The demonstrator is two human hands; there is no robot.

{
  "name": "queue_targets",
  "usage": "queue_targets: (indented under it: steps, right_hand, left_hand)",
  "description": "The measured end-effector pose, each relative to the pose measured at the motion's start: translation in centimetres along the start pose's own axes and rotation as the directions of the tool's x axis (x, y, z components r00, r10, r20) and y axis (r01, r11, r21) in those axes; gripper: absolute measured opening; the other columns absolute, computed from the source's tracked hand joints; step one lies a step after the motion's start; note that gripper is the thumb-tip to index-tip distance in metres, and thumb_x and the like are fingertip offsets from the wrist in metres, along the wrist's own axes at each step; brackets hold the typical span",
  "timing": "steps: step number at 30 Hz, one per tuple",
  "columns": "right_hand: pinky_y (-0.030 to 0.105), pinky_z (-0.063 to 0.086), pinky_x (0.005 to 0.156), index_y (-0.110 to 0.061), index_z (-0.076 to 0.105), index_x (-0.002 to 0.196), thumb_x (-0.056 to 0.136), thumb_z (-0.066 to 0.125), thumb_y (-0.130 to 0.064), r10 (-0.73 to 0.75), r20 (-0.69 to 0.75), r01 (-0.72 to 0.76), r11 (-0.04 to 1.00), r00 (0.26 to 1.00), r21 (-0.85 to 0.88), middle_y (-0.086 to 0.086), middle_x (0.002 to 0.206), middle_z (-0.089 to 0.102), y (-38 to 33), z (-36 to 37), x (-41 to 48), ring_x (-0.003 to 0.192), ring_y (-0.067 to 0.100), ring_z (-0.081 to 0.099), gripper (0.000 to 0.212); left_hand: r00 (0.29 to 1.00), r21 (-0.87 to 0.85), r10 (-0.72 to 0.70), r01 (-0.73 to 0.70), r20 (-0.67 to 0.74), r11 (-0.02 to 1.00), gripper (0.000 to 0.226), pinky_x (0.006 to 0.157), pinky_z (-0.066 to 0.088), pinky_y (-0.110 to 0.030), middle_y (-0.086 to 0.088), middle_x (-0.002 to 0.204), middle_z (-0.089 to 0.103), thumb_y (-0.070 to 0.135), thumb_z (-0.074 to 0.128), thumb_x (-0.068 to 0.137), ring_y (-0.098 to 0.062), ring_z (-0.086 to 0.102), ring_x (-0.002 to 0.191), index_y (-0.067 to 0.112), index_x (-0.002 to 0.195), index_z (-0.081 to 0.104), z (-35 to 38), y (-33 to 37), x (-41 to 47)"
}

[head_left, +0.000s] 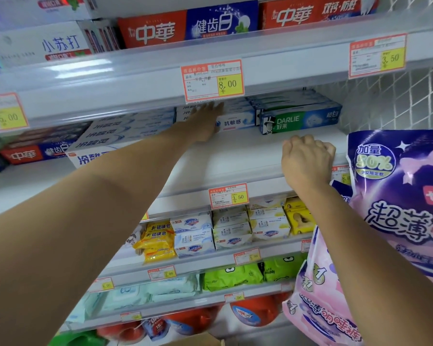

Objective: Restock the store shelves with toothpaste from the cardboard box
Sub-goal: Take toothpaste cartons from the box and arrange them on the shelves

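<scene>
My left hand reaches deep into the middle shelf, its straight fingers pressing against a white and blue toothpaste box in a stack at the back. Beside that stack on the right stands a stack of green and blue Darlie toothpaste boxes. Left of my arm lie several white toothpaste boxes with blue lettering. My right hand grips the front edge of the same shelf with curled fingers. A corner of the cardboard box shows at the bottom edge.
The shelf above holds red and blue toothpaste boxes, with price tags on its rail. Lower shelves carry soap boxes, green packs and wipes. Purple and pink hanging packs crowd the right side beside my right arm.
</scene>
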State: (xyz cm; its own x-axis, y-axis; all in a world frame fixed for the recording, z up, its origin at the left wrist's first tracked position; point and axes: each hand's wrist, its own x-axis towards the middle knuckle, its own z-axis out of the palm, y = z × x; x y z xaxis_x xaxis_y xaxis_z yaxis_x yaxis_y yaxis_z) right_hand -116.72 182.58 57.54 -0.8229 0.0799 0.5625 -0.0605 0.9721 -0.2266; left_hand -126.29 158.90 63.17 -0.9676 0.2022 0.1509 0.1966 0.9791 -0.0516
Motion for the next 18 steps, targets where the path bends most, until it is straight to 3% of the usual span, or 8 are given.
queue_targets:
  steps: [4, 8, 12, 18]
  right_hand:
    - [0.039, 0.03, 0.089, -0.002, 0.062, 0.1, 0.084, -0.003, -0.035, -0.002, -0.002, 0.002, 1.0, 1.0, 0.006, 0.018, 0.095, 0.061, -0.1, -0.1, -0.1, 0.086, 0.031, 0.055, 0.075]
    - [0.039, 0.03, 0.09, -0.003, 0.062, 0.101, 0.081, -0.006, -0.037, -0.005, -0.002, 0.005, 1.0, 1.0, 0.007, 0.017, 0.096, 0.062, 0.0, -0.1, -0.1, 0.087, 0.032, 0.055, 0.079]
    - [0.04, 0.028, 0.09, -0.004, 0.064, 0.102, 0.083, -0.004, -0.039, -0.003, -0.003, 0.004, 1.0, 1.0, 0.01, 0.018, 0.098, 0.063, -0.1, 0.0, -0.1, 0.09, 0.033, 0.056, 0.079]
    - [0.04, 0.028, 0.089, -0.004, 0.065, 0.104, 0.085, -0.002, -0.039, -0.013, -0.013, 0.013, 1.0, 1.0, 0.018, 0.017, 0.099, 0.064, 0.0, 0.2, -0.1, 0.09, 0.033, 0.056, 0.077]
  left_hand:
    - [0.964, -0.136, 0.183, -0.21, -0.191, 0.968, 0.057, 0.118, 0.012, -0.04, -0.011, 0.157, 0.02, 0.023, 0.045, 0.098, -0.028, 0.016, 0.145, 0.011, 0.149, 0.023, 0.5, 4.8, -0.3]
    - [0.946, -0.138, 0.259, -0.288, -0.196, 0.948, 0.057, 0.115, 0.017, -0.033, -0.012, 0.152, 0.031, 0.037, 0.046, 0.098, -0.028, 0.026, 0.141, 0.011, 0.147, 0.031, 0.9, 9.2, 1.0]
    - [0.95, -0.127, 0.237, -0.265, -0.201, 0.956, 0.057, 0.116, 0.017, -0.033, -0.011, 0.153, 0.029, 0.039, 0.045, 0.098, -0.028, 0.025, 0.141, 0.016, 0.148, 0.031, 0.8, 11.1, 2.0]
    - [0.978, -0.23, 0.063, -0.109, -0.201, 0.967, 0.049, 0.113, 0.022, -0.031, -0.005, 0.154, 0.029, 0.03, 0.036, 0.102, -0.021, 0.025, 0.142, 0.013, 0.147, 0.03, 1.0, 11.5, 2.1]
